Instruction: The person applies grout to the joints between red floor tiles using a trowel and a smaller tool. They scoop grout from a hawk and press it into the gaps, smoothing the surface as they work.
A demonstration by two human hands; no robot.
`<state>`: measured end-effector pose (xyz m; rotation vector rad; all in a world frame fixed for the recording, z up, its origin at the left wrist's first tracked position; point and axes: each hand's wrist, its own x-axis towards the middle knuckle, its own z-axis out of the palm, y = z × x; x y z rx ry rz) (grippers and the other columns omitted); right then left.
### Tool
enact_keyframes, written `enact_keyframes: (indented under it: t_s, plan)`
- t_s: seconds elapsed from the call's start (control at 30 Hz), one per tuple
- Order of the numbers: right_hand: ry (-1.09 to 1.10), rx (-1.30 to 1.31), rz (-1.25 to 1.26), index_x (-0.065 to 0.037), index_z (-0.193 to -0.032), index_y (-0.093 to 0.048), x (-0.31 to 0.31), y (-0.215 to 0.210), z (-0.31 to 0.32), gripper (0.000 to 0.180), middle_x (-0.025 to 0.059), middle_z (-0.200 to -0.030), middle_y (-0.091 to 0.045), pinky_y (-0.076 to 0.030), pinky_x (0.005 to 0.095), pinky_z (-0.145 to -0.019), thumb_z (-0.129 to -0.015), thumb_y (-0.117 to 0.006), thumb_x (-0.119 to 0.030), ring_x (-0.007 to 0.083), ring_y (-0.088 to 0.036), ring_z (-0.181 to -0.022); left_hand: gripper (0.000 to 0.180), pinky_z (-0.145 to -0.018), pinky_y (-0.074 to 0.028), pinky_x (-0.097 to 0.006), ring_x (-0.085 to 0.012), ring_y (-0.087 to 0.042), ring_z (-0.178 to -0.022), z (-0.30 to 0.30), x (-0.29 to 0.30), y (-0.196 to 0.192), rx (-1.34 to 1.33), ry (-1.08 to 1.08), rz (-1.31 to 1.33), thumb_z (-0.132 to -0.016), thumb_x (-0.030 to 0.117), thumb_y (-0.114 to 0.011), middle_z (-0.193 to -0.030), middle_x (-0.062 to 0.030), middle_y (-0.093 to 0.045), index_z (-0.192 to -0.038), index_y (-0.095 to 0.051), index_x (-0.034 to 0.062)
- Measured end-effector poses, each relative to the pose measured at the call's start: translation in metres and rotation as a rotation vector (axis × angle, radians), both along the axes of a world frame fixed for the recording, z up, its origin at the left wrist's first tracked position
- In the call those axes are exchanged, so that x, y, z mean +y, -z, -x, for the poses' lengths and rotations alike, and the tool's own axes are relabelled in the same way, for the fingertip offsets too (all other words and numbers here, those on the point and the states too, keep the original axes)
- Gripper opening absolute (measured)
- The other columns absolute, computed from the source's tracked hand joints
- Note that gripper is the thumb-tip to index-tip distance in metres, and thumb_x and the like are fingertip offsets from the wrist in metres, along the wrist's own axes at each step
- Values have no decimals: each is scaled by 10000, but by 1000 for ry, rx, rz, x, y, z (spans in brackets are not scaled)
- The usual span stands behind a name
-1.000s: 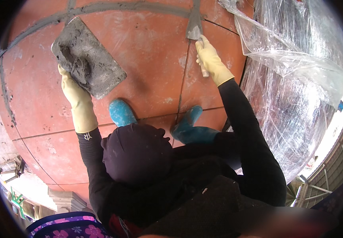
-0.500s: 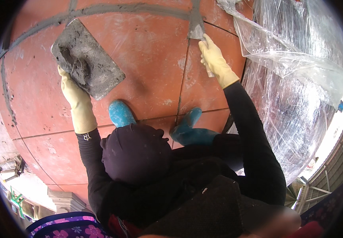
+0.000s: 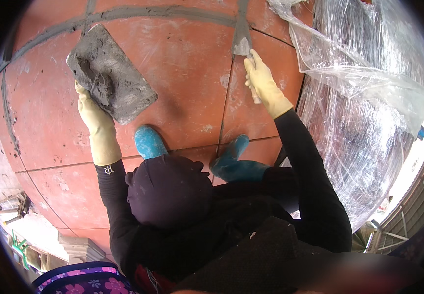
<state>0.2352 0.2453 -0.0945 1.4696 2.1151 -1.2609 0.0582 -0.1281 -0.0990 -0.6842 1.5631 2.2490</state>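
My left hand (image 3: 98, 127), in a cream rubber glove, grips the near left edge of a grey mortar board (image 3: 136, 95). A lump of wet grey mortar (image 3: 101, 88) lies on the board, which is held over the tiles. In the same kind of glove, my right hand (image 3: 266, 88) is closed round the handle of a putty knife (image 3: 242, 45). Its flared blade lies over a joint between red tiles. Grey mortar fills the joint (image 3: 242, 13) beyond the blade; nearer to me, the joint (image 3: 225, 100) is a dark, narrow line.
Large red floor tiles (image 3: 182, 63) surround my blue boots (image 3: 149, 142). A curved band of grey mortar (image 3: 163, 11) crosses the far side. Clear plastic sheeting (image 3: 354, 122) covers something bulky at the right. Some clutter (image 3: 16, 206) sits at the lower left.
My right hand has drawn the putty knife slightly toward me along the joint. The mortar board in my left hand has shifted a little to the right.
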Motion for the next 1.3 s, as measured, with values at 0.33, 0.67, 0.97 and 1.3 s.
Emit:
enact_keyframes:
  t_s: [0.33, 0.67, 0.97, 1.3]
  plan:
    - [-102, -263, 66, -153, -1566, -291, -16, -19, -69, 598, 94, -984, -646, -486, 325, -523, -1028, -512, -291, 156, -535, -541, 627, -1073, -438, -440, -293, -533, -1276, 1, 1, -7, 16, -81, 45, -1021, 477, -483, -1424, -135, -529, -1455, -455, 26]
    - [-22, -19, 5, -138, -1560, -310, 4, 0, -11, 582, 36, -805, -554, -465, 298, -522, -1033, -524, -265, 118, -489, -570, 653, -1092, -428, -442, -295, -512, -1308, 1, 1, -7, 56, -13, -13, -1012, 486, -520, -1460, -134, -502, -1484, -429, 44]
    - [-233, -157, 60, -171, -1532, -365, -8, -11, -91, 524, 74, -911, -622, -488, 296, -574, -1044, -525, -277, 115, -538, -655, 629, -1095, -424, -425, -293, -527, -1286, 0, -5, -3, 91, -139, 64, -1039, 502, -455, -1433, -133, -525, -1461, -447, 36]
    - [-1070, 225, -506, -177, -1398, -521, 9, 6, 112, 436, 200, -1172, -669, -508, 464, -885, -1012, -521, -380, 400, -630, -1075, 619, -1049, -467, -417, -266, -589, -1217, 5, -4, 2, 83, -161, 32, -1055, 487, -426, -1374, -155, -581, -1414, -478, -14]
